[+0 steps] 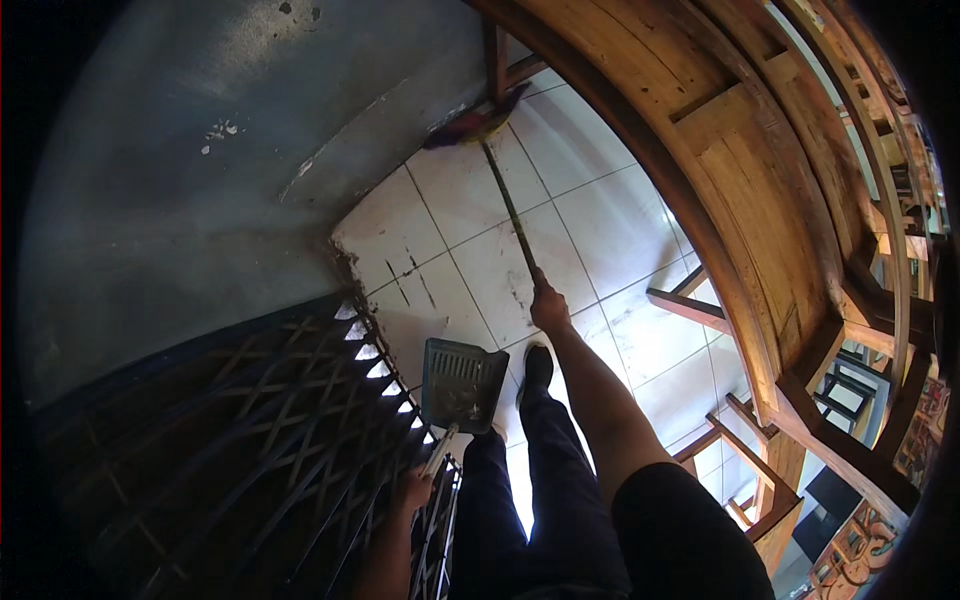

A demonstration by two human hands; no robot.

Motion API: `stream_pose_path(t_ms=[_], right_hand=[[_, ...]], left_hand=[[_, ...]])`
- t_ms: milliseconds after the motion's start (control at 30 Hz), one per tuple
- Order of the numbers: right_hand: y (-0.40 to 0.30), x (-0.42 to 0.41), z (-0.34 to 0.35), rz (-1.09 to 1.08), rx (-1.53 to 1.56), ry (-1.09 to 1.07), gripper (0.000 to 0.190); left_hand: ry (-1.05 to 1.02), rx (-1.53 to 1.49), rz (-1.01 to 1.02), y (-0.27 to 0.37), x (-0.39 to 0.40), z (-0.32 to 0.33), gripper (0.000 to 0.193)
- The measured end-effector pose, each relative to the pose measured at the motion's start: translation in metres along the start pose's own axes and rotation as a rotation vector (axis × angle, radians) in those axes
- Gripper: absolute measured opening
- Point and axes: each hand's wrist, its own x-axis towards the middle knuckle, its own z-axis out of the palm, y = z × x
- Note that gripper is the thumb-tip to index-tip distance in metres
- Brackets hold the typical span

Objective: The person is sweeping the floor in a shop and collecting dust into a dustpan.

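Note:
My right hand [550, 304] grips the stick of a broom [512, 202] near its lower middle, with the arm stretched forward. The broom's multicoloured bristle head [476, 127] rests against the base of the grey wall, beside a wooden leg. Lower down, my left hand [415, 487] is closed around the pale handle of a long-handled dustpan [465, 382]. Its ribbed pan hangs or stands just in front of my feet, close to the metal gate; whether it touches the floor I cannot tell. Some pale bits of debris show in the pan.
White floor tiles [495, 255] bear dark scuff marks and dirt along the edge. A folding lattice gate [300, 420] stands on the left, below a grey wall [187, 165] with peeling paint. Wooden tables [757, 150] and a wooden chair or bench frame [750, 457] crowd the right side.

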Motion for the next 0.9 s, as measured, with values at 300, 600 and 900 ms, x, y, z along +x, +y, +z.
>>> stream_pose_path(t_ms=[300, 600, 900], right_hand=[[0.085, -0.263, -0.155, 0.197, -0.224, -0.262, 0.037], [0.032, -0.086, -0.093, 0.036, -0.062, -0.118, 0.040], [0.103, -0.194, -0.101, 0.029, -0.238, -0.213, 0.055]], left_hand=[[-0.008, 0.045, 0.028, 0.025, -0.002, 0.001, 0.032], [0.016, -0.006, 0.041, 0.055, -0.019, 0.002, 0.035], [0.056, -0.158, -0.008, -0.003, 0.007, 0.030, 0.037]])
